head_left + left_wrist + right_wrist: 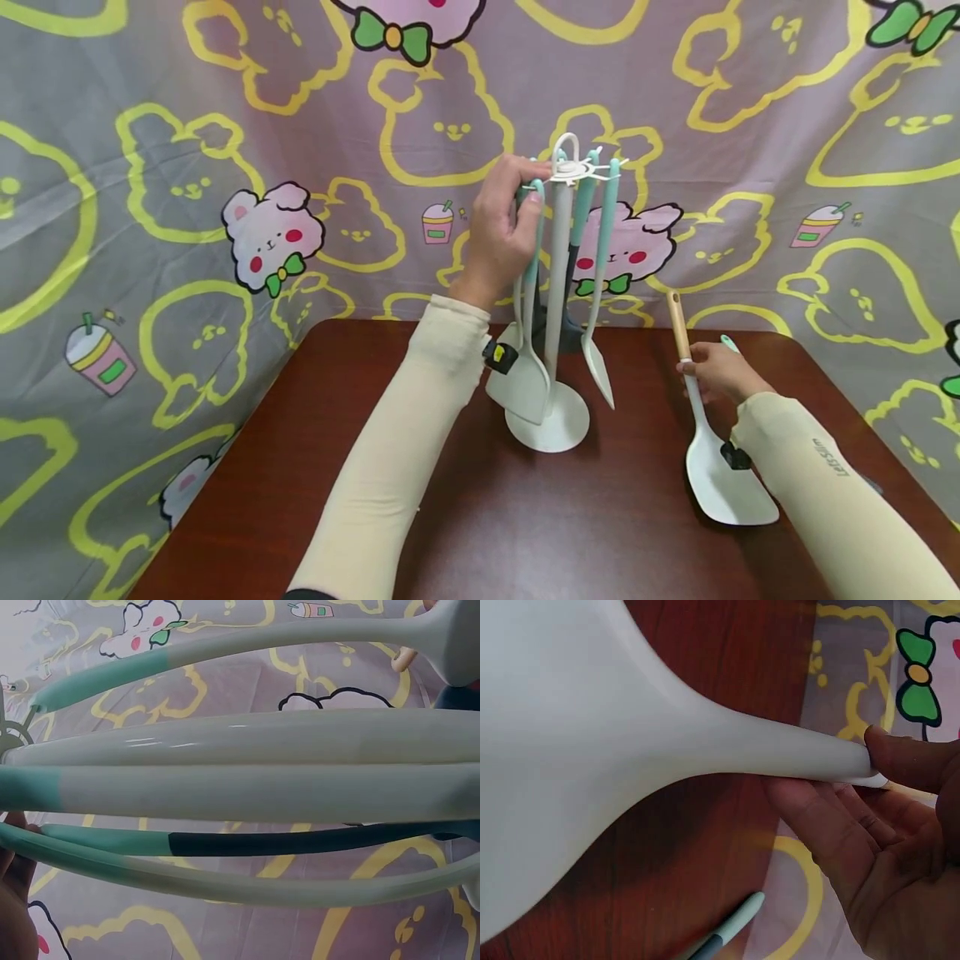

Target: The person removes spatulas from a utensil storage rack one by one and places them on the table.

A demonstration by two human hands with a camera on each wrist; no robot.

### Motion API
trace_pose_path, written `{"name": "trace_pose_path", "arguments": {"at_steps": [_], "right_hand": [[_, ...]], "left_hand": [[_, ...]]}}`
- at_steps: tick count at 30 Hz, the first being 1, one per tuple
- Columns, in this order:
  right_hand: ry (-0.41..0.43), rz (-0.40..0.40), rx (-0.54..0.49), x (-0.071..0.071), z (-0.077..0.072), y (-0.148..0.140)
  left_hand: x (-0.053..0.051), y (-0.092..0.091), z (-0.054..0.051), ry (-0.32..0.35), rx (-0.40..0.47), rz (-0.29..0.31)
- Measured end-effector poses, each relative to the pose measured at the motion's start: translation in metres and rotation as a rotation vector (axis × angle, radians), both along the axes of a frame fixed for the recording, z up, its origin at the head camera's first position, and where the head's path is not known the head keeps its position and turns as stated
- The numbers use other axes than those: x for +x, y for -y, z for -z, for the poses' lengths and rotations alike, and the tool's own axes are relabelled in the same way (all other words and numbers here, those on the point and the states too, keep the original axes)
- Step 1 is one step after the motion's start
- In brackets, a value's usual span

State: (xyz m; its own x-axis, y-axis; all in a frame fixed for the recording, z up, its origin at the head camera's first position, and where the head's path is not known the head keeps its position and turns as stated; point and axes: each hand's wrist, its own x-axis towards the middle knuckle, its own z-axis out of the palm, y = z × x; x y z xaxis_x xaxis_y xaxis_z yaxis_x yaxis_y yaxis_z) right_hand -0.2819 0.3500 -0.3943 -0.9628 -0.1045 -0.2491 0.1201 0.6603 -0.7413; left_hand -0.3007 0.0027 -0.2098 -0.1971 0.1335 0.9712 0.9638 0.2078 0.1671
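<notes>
A white utensil rack stands on the table with several mint-handled kitchen tools hanging from its top ring. My left hand is at that ring, its thumb and fingers around the upper end of a mint-handled white spatula. In the left wrist view, the fingers show only at the left edge, behind a mint handle. On the right, my right hand grips a white turner where its wooden handle meets the neck. The thumb presses on top of the neck and the fingers curl beneath.
On the rack's right side hangs a white tool with a mint handle. Another mint-ended tool lies on the table beyond my right hand, mostly hidden. A patterned curtain stands behind the table's far edge.
</notes>
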Motion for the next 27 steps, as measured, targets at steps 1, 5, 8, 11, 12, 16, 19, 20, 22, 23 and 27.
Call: {"name": "trace_pose_path", "arguments": {"at_steps": [1, 5, 8, 11, 12, 16, 19, 20, 22, 23, 27], "right_hand": [[0.002, -0.003, 0.010, 0.000, 0.001, 0.000], [0.024, -0.011, 0.032, 0.001, 0.006, 0.001], [0.044, -0.005, 0.045, 0.001, 0.009, 0.000], [0.052, 0.009, 0.068, 0.001, 0.011, -0.002], [0.052, 0.010, 0.071, 0.001, 0.012, -0.002], [0.059, 0.012, 0.094, 0.000, 0.014, -0.002], [0.071, 0.010, 0.115, -0.003, 0.015, -0.001], [0.080, 0.010, 0.121, -0.004, 0.015, -0.001], [0.094, 0.011, 0.137, -0.006, 0.016, -0.001], [0.101, 0.013, 0.148, -0.008, 0.016, -0.002], [0.127, 0.029, 0.201, -0.012, 0.016, -0.002]], "left_hand": [[0.000, 0.000, 0.000, -0.001, -0.002, -0.004], [0.001, 0.001, 0.001, 0.002, -0.004, -0.009], [0.000, 0.001, 0.000, -0.003, 0.000, -0.002], [0.000, 0.002, -0.001, -0.011, 0.000, 0.011], [-0.001, 0.002, -0.001, -0.013, 0.000, 0.014], [-0.001, 0.002, -0.001, -0.015, -0.002, 0.014], [-0.001, 0.002, 0.000, -0.007, -0.008, 0.006], [-0.001, 0.002, 0.000, -0.004, -0.009, 0.005], [-0.001, 0.002, 0.000, 0.004, -0.014, 0.002], [-0.001, 0.002, 0.000, 0.007, -0.015, 0.004], [0.000, 0.002, -0.001, 0.011, -0.016, 0.015]]}}
